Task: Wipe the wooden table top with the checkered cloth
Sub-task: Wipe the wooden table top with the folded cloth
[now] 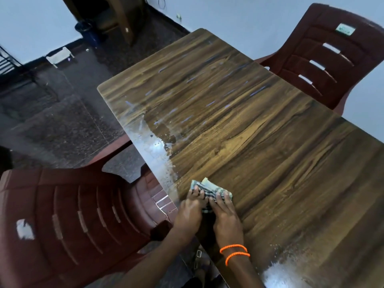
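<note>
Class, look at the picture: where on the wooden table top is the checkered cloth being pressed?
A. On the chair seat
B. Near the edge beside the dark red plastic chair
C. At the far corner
B: both hands, left hand and right hand, press the checkered cloth onto the wooden table top near the edge beside the dark red plastic chair.

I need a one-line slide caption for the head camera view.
Both hands, left hand and right hand, press a checkered cloth on the wet wooden table.
</note>
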`<state>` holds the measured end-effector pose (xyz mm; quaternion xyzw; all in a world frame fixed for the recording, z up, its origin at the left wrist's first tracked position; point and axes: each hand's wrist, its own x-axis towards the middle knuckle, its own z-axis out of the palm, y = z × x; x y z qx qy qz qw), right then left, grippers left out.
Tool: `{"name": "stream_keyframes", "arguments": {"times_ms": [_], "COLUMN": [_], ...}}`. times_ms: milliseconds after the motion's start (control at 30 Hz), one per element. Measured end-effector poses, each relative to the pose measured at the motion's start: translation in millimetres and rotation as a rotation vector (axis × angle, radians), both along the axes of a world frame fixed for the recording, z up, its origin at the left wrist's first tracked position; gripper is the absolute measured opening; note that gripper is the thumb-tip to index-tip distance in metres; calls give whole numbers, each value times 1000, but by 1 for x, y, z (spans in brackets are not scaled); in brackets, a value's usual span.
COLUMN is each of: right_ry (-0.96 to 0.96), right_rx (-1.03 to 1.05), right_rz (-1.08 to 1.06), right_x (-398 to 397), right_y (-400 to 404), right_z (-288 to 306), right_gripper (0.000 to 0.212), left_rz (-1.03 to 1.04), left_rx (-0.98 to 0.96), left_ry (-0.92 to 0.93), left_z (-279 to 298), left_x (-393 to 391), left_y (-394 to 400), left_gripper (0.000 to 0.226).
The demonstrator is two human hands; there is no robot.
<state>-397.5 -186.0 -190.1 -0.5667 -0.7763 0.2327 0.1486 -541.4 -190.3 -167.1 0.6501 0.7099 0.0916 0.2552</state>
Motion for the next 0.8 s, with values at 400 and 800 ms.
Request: {"name": "stream_keyframes", "arguments": {"times_ms": [400, 800], "right_ry": [-26, -52], "right_rx": [-20, -45], "right_rz": [-166, -47], "right_x": [-74, -91], "right_y": [53, -61], "right_z": [7, 5], "right_gripper": [50, 59], "left_rz": [85, -260], "left_rx": [-21, 95], "left_ry": [138, -24], "left_z": [10, -13], "left_x": [-46, -102], "left_y": [75, -31], "left_gripper": [32, 37]}}
